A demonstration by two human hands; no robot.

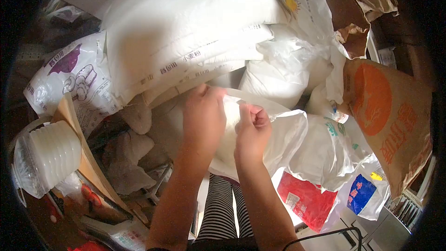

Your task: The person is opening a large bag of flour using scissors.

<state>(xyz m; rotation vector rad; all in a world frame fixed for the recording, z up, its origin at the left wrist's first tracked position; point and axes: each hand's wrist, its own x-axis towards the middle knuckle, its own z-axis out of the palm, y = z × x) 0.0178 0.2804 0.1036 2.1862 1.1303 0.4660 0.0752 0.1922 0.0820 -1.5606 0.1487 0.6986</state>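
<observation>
Both hands are at the mouth of a white plastic bag (283, 142) in the middle of the view. My left hand (204, 111) is closed on the bag's far edge, its fingertips partly hidden behind the hand. Slightly right and nearer, my right hand (253, 128) pinches the bag's edge, thumb against curled fingers. Between the hands a pale inside of the bag shows; its contents are too bright to name. Just beyond the hands lies a large stuffed white sack (186, 23) with printed lettering.
At right stand a brown paper sack (385, 121) with an orange print and a white bag (320, 153) with green marks. A red packet (309, 202) and a blue-and-white packet (362, 195) lie lower right. Stacked plastic tubs (49, 153) and a purple-printed bag (79, 74) are at left.
</observation>
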